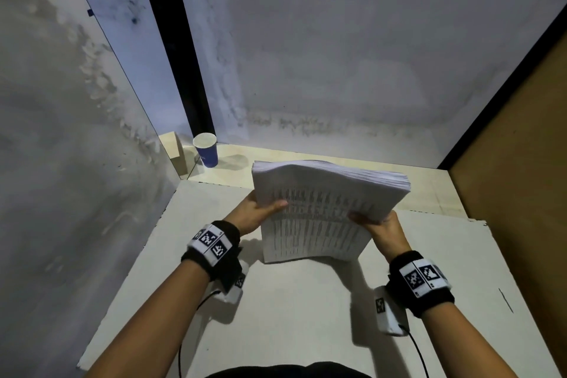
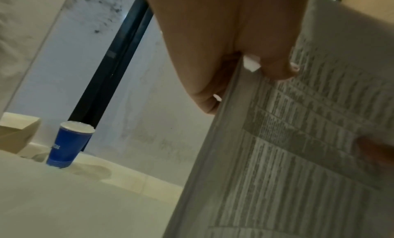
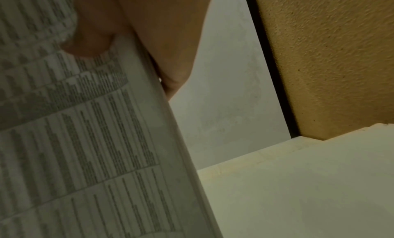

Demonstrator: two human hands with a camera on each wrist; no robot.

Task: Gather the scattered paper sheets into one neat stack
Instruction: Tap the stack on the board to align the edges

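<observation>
1. Stack of paper [image 1: 319,218]: thick, printed with rows of table text, standing on its lower edge on the white board [image 1: 306,316] that covers the table, top leaning away from the person. Upper edges of the sheets are slightly fanned and not flush.
2. Left hand [image 1: 257,212]: grips the stack's left side about halfway up. Thumb lies across the printed front sheet; fingers wrap behind. Forearm reaches in from lower left, and a black wristband with printed markers [image 1: 211,244] sits on the wrist.
3. Right hand [image 1: 380,224]: grips the right side at similar height, thumb on the front, fingers behind. Forearm comes in from lower right.
4. Blue paper cup [image 1: 206,150]: upright at the table's far left corner, well apart from the stack, beside a small wooden block [image 1: 175,150].
</observation>
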